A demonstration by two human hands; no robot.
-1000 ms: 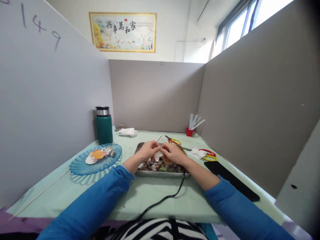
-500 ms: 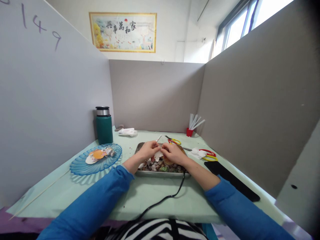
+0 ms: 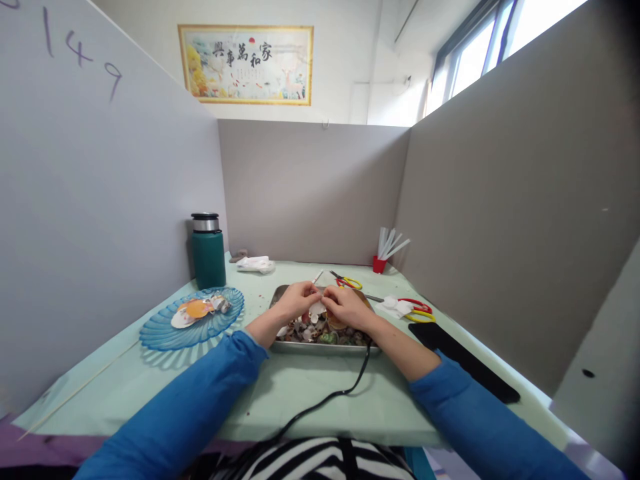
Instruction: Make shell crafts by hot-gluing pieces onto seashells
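My left hand [image 3: 294, 300] and my right hand [image 3: 346, 307] meet over a metal tray [image 3: 320, 347] filled with shells and small pieces. Both hands are closed in a pinch around a white shell [image 3: 317, 309] held between them. A thin white stick [image 3: 317, 277] pokes up from the fingers of my left hand. Blue sleeves cover both forearms.
A blue glass plate [image 3: 165, 333] with shells lies at left, a green flask [image 3: 208, 252] behind it. Yellow-handled scissors [image 3: 347, 281], red-and-yellow scissors [image 3: 417, 310] on tissue, a red cup of sticks [image 3: 380, 263], a black pad [image 3: 465, 363] and a black cable [image 3: 325, 400] lie around. Grey partitions enclose the table.
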